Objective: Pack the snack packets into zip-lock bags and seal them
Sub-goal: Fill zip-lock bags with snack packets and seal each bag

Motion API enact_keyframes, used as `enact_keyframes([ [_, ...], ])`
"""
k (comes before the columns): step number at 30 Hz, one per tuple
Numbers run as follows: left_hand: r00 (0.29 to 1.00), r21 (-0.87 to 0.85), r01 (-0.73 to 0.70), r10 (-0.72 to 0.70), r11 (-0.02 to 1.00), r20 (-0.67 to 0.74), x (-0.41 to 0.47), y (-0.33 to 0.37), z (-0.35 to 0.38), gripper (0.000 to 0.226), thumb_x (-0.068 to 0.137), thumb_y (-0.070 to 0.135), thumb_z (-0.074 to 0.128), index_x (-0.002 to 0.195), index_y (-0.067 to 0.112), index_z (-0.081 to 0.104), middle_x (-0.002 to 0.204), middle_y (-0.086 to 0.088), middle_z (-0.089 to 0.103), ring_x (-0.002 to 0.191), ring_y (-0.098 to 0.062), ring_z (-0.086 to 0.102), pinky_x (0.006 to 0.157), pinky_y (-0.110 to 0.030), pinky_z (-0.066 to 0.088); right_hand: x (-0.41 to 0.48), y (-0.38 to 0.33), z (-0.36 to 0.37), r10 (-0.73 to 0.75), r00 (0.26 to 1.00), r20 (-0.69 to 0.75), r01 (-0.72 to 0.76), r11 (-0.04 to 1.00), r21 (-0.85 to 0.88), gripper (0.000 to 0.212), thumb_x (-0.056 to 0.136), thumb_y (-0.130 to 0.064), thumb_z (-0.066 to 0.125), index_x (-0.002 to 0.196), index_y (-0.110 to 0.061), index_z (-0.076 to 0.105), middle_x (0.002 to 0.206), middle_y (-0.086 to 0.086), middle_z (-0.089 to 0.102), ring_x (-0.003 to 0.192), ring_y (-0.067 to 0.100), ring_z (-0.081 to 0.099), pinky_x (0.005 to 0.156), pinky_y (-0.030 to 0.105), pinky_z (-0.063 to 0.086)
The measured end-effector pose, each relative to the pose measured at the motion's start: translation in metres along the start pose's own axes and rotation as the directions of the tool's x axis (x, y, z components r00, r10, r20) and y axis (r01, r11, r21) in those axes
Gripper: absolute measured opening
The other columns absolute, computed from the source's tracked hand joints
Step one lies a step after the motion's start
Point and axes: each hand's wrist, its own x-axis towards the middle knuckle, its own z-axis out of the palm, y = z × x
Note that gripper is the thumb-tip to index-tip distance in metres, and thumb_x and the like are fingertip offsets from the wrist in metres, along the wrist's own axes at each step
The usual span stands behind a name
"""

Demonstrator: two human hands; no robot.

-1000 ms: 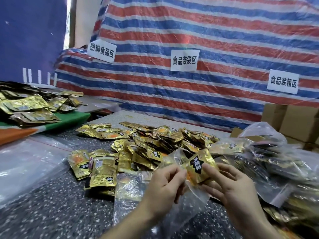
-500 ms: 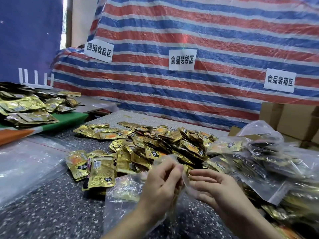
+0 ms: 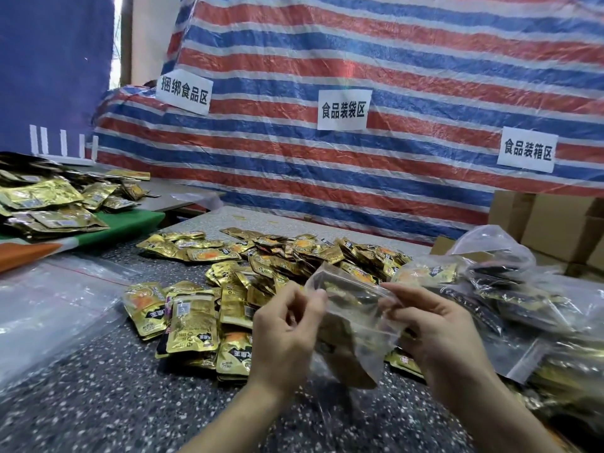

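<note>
I hold a clear zip-lock bag [image 3: 354,325] upright above the speckled table [image 3: 98,387], with gold snack packets inside it. My left hand [image 3: 287,328] pinches the left end of the bag's top strip. My right hand [image 3: 438,325] pinches the right end of the same strip. A heap of loose gold snack packets [image 3: 261,256] lies on the table behind and to the left of the bag.
Filled zip-lock bags [image 3: 523,299] pile up on the right, with cardboard boxes [image 3: 549,223] behind them. Empty clear bags [image 3: 49,299] lie at the left. More gold packets [image 3: 42,204] sit on a green board at far left. A striped tarp [image 3: 359,158] hangs behind.
The packet my right hand held at the bag's mouth is now inside. Both hands have moved to the bag's top edge and spread apart along it, lifting the bag upright.
</note>
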Motion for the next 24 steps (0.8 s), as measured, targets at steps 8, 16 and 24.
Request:
enact_keyframes([
  [8,0.937,0.027,0.304,-0.304,0.952,0.172,0.01,-0.01,-0.01,0.064,0.07,0.04,0.061,0.131,0.041,0.041,0.128,0.028,0.054,0.111,0.021,0.047,0.082,-0.016,0.036,0.008,-0.004,0.007,0.036,0.998,0.05,-0.04,0.996,0.083,0.044,0.09,0.014,0.043,0.083,-0.008,0.08,0.09,0.022,0.069,0.081,0.026,0.062,0.058,0.033,0.055],
  [16,0.967,-0.051,0.175,-0.162,0.983,0.199,0.016,-0.012,-0.013,0.015,0.083,0.034,0.068,0.077,0.022,0.074,0.084,-0.002,0.072,0.082,-0.017,0.067,0.074,-0.027,0.056,0.028,-0.011,0.001,0.077,0.993,0.092,-0.094,0.976,0.195,0.043,0.094,0.006,0.044,0.084,-0.013,0.082,0.087,0.013,0.075,0.078,0.022,0.065,0.071,0.035,0.05],
  [24,0.88,0.373,-0.056,-0.131,0.926,0.457,0.013,-0.031,-0.022,0.012,0.075,0.026,0.052,0.084,0.03,0.059,0.131,0.029,0.05,0.128,0.011,0.039,0.106,-0.044,0.041,0.037,-0.011,0.005,0.166,0.974,0.158,-0.182,0.979,0.095,0.037,0.067,-0.004,0.046,0.07,-0.016,0.081,0.089,0.011,0.063,0.067,0.017,0.056,0.05,0.025,0.051],
])
